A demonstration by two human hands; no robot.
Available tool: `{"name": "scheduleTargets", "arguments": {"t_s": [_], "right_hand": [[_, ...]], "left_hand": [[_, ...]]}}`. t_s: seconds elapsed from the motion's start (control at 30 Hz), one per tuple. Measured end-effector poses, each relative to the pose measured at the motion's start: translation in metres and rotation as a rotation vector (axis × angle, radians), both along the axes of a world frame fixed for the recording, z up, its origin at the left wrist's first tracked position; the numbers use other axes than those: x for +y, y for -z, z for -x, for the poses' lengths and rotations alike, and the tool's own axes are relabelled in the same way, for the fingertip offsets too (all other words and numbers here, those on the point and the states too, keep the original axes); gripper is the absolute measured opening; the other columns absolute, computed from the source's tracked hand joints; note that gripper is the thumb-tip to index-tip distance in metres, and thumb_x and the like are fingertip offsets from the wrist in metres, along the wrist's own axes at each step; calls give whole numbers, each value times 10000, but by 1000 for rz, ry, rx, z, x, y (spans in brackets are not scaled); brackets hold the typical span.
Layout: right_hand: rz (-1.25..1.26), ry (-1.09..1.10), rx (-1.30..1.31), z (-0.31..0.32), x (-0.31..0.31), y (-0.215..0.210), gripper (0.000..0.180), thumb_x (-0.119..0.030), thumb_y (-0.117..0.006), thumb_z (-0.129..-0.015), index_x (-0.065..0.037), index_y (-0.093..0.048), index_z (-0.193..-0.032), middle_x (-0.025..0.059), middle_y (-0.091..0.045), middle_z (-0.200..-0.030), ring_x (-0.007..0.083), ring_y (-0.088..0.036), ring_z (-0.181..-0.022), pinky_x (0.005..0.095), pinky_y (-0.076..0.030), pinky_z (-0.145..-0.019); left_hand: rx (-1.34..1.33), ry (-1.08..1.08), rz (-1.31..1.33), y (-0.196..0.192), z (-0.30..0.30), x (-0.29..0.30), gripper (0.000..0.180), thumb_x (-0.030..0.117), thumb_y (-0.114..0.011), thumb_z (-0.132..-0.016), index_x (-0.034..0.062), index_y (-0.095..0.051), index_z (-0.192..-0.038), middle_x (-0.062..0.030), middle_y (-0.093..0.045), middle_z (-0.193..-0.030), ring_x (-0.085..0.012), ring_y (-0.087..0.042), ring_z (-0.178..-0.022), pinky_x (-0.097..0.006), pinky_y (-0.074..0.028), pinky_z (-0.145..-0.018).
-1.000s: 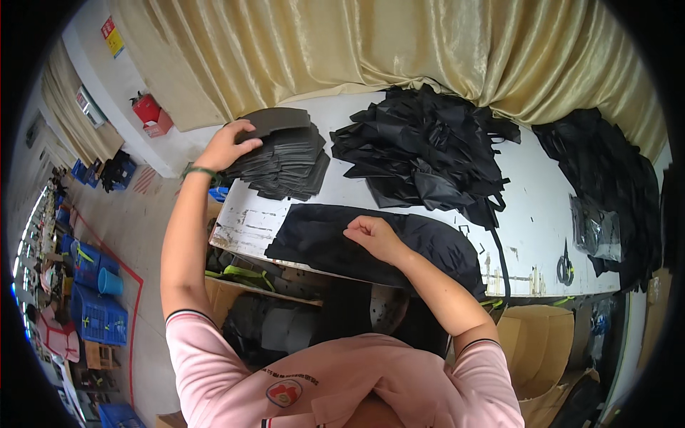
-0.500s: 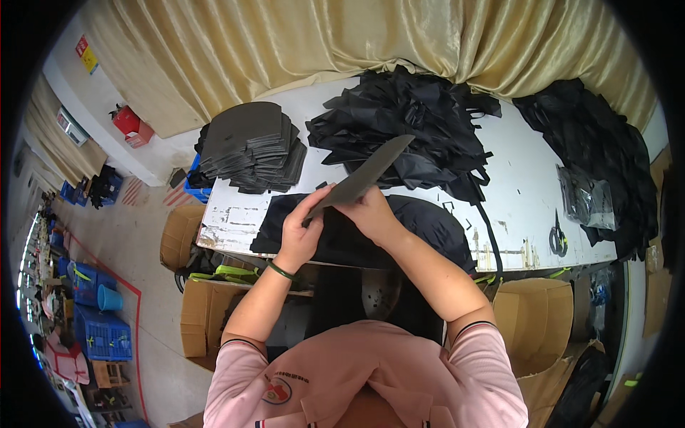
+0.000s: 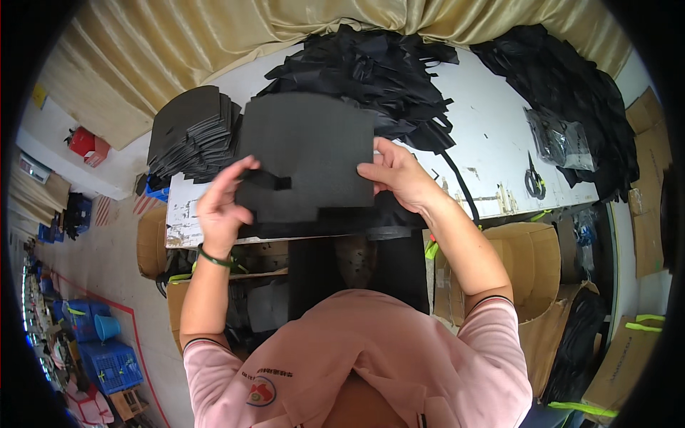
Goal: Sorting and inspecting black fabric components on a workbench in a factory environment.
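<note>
A dark grey flat panel [image 3: 308, 143], foam-like with a curved top edge, faces me above the near side of the table. My right hand [image 3: 399, 175] pinches its right edge, thumb on the front face. Beside the panel's left edge, my left hand [image 3: 225, 203] has its fingers and thumb spread, holding nothing that I can see. A small black mark or piece [image 3: 282, 183] shows on the panel's lower left. Black fabric [image 3: 399, 214] lies partly hidden behind and below the panel. To the left stands a stack of similar grey panels [image 3: 193, 132].
A large heap of black fabric pieces [image 3: 371, 71] covers the table's far middle. More black fabric [image 3: 564, 107], a clear plastic bag [image 3: 560, 139] and scissors [image 3: 534, 178] lie on the right. Cardboard boxes [image 3: 517, 267] stand below the white table [image 3: 492, 160].
The panel has turned from a steep, edge-on tilt to face me. My left hand has come off it and moved left; my right hand has shifted to its right edge. The view has shifted.
</note>
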State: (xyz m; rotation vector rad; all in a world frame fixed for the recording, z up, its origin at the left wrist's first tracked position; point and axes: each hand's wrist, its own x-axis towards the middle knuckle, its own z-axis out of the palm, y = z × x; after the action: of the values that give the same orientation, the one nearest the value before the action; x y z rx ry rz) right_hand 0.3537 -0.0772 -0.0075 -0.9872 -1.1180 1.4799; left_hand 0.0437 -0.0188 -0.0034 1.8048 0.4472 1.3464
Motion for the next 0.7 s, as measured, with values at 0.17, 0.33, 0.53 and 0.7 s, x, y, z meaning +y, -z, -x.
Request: {"name": "scheduleTargets", "arguments": {"t_s": [0.17, 0.33, 0.53, 0.7], "right_hand": [[183, 127, -107, -46, -25, 76, 246, -62, -620, -898, -34, -531, -1126, 14, -635, -838, 76, -583, -671, 215, -465, -560], [320, 249, -516, -95, -47, 136, 367, -90, -694, -852, 4, -511, -1155, 4, -521, -696, 92, -496, -520, 231, -426, -472], [394, 266, -549, -105, -54, 128, 336, -110, -709, -854, -10, -526, -1118, -32, -443, -663, 67, -466, -525, 228, -419, -444], [413, 246, -473, -112, -55, 132, 338, -111, -705, -857, -11, -531, -1129, -34, -481, -698, 63, -464, -525, 208, -409, -449]], "left_hand": [[-521, -345, 365, 10, 34, 8, 134, -8, -616, -893, 53, -604, -1011, -38, -657, -914, -93, -611, -827, -239, -497, -752], [-436, -676, 493, 65, 115, 26, 150, 3, -643, -877, 51, -596, -1011, 5, -583, -786, -85, -554, -654, -222, -496, -621], [312, -1026, 164, 153, 152, 34, 183, 140, -670, -882, 87, -590, -1038, -34, -632, -896, -114, -565, -855, -277, -438, -793], [140, 195, 1066, 102, 1, -61, 283, 193, -531, -928, -46, -612, -1058, -162, -671, -984, -234, -655, -883, -329, -520, -828]]}}
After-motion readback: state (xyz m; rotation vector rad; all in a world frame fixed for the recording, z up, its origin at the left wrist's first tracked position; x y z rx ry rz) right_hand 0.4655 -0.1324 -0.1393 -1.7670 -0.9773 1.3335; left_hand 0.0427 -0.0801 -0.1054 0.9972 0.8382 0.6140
